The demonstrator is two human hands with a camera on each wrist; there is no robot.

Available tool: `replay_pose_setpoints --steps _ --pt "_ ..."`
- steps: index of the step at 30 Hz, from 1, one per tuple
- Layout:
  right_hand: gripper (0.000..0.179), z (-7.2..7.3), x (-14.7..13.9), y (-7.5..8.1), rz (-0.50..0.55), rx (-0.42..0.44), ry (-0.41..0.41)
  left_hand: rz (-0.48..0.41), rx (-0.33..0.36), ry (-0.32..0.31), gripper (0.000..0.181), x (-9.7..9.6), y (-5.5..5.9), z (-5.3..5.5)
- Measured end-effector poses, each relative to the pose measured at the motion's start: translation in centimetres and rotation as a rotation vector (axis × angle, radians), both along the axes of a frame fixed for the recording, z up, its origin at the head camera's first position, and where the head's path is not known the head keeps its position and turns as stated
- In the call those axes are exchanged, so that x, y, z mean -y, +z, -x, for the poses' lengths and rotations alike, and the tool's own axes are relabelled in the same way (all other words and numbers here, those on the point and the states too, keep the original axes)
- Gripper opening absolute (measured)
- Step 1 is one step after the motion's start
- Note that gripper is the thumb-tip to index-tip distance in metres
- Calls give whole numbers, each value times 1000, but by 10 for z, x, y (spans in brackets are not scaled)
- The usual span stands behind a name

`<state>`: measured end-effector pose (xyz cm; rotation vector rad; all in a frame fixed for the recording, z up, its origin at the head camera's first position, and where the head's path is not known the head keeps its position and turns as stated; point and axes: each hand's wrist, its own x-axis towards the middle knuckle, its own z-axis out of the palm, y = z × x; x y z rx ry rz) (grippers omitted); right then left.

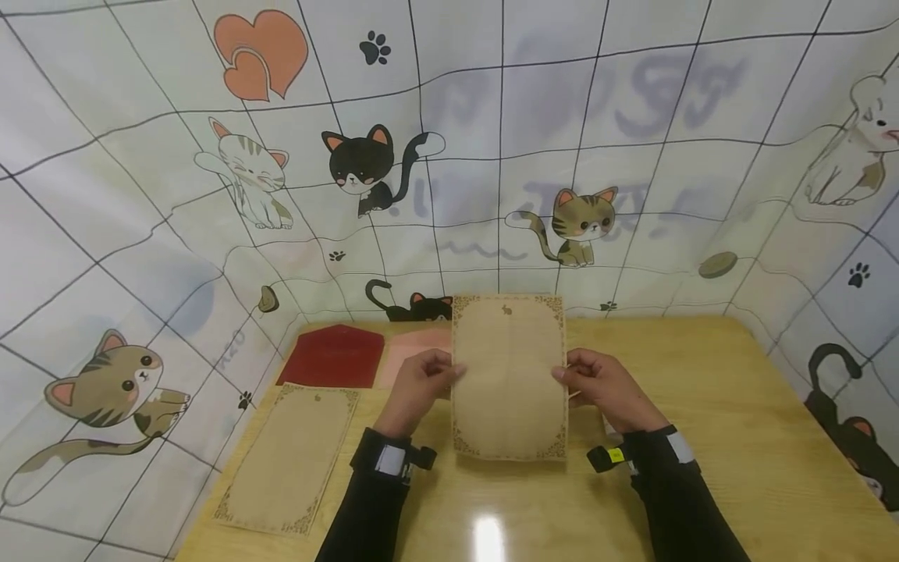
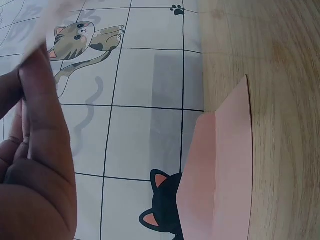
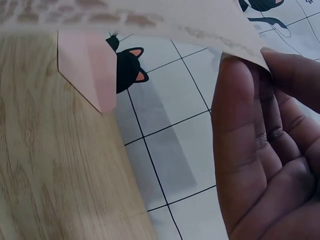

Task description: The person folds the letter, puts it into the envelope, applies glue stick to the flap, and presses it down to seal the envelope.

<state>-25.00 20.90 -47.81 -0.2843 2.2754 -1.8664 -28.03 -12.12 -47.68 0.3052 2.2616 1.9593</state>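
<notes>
The left hand (image 1: 421,392) and the right hand (image 1: 612,393) each pinch a side edge of a tan bordered sheet (image 1: 509,378), held up just below centre in the head view. Left of it, a pink envelope (image 1: 409,353) and a red envelope (image 1: 337,359) lie side by side; a second bordered sheet (image 1: 288,460) lies lower left on the wooden counter (image 1: 730,437). A cat-printed backdrop (image 1: 463,195) fills the upper frame.

You cannot read any word or number here with certainty. Above the bordered sheet (image 1: 509,375) which you hold, faint purple lettering (image 1: 677,90) stands on the wall cloth (image 1: 456,47), too blurred for reading. Right of this sheet, your wrist device (image 1: 598,460) bears a yellow label (image 1: 616,455), too small to read.
</notes>
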Motion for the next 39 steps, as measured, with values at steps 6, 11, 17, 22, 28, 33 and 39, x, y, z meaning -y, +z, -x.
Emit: replay_pose_setpoints --steps 6,11,17,22,28,33,39 --pt "35 -4 0 0 -48 -34 -27 10 -20 -15 19 2 -1 -3" --pt "34 -4 1 3 -18 -44 -51 29 -40 -3 17 1 0 -3" --pt "32 -4 -1 6 29 -41 -75 8 -48 -10 16 0 -1 -2" --pt "29 -3 -5 5 53 -40 -49 -63 -5 -21 20 2 0 -1" --pt "32 -2 -8 1 77 -74 -27 -112 55 -75 22 6 -1 0" --pt "39 -4 -6 -1 92 -42 -59 -86 104 -80 25 6 -2 -2" --pt "41 -4 1 1 -20 -83 -112 -7 55 -32 21 3 0 -3"
